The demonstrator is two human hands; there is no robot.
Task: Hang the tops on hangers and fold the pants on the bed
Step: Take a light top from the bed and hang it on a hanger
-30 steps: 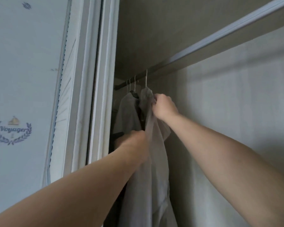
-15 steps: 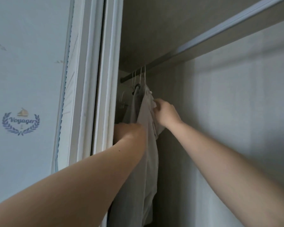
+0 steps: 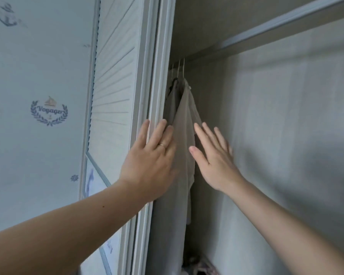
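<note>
White louvred closet door (image 3: pixel 115 86) fills the left. I see the grey top (image 3: pixel 184 139) hanging inside the closet on a hanger (image 3: pixel 184 69), right by the door frame, more garments behind it. Left hand (image 3: pixel 153 155) lies flat with straight fingers over the frame edge and the top's left side. Right hand (image 3: pixel 212 155) is spread, holding nothing, just beside the top's right edge. Thin ring (image 3: pixel 162 145) on the left hand.
</note>
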